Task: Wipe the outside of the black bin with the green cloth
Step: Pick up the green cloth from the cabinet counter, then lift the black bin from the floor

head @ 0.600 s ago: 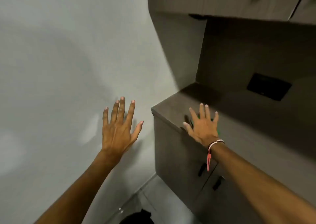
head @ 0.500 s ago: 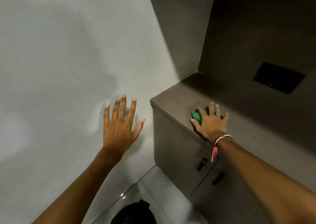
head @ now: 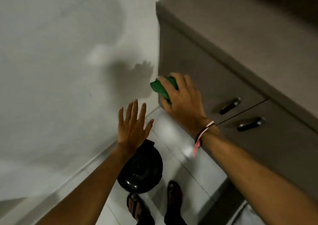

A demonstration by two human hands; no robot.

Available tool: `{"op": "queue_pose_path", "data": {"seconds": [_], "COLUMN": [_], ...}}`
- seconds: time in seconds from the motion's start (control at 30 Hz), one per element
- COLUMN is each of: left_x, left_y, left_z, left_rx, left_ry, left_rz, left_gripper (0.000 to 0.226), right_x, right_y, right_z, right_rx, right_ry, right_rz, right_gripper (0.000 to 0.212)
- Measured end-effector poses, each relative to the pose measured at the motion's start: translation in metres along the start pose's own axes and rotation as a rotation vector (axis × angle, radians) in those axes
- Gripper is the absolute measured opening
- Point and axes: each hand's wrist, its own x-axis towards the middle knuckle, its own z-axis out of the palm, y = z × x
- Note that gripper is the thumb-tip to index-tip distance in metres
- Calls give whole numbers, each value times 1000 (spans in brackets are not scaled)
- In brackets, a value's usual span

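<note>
My right hand is closed around a crumpled green cloth, held in the air in front of the grey cabinet's left corner. The black bin is round with a glossy domed lid and stands on the floor by the wall, below both hands. My left hand hovers above the bin's far edge with its fingers spread and nothing in it. My left forearm covers part of the bin's left side.
A grey cabinet with two dark door handles fills the right. A pale wall is on the left. My two sandalled feet stand on the white tiled floor just behind the bin.
My right hand has lifted the green cloth off the cabinet top and brought it down in front of the cabinet. The view has tilted down, showing the whole bin and my feet.
</note>
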Motion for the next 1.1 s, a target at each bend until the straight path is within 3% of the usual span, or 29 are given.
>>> {"op": "queue_pose_path", "data": {"seconds": [0.1,0.2,0.3,0.4,0.53,0.63,0.8,0.9,1.0,1.1], "left_x": [-24,-26,-8,20,43,16,-110,-193,-238,-248], "left_y": [-10,-26,-26,-9,7,9,-7,-23,-35,-39], "left_z": [85,164,246,318,374,383,368,368,364,361], "left_rx": [-44,-106,-128,-79,-38,-87,-240,-326,-438,-550], "left_ry": [-137,-210,-265,-345,-525,-416,-124,38,55,123], "left_rz": [-21,-39,15,47,-79,-102,-37,-10,-33,-154], "left_gripper": [81,67,55,62,71,57,43,49,73,67], "right_x": [-63,-132,-207,-272,-321,-334,-319,-314,-322,-341], "right_y": [3,26,55,78,93,87,56,28,-4,-37], "right_z": [93,182,268,331,380,394,377,359,346,350], "right_rx": [70,183,386,623,824,911,1058,1050,1026,997], "right_ry": [-173,-336,-464,-505,-464,-385,-264,-308,-365,-471], "right_rz": [102,336,577,870,1206,1341,1400,1267,1132,1023], "right_gripper": [49,50,37,19,11,15,17,19,24,29]}}
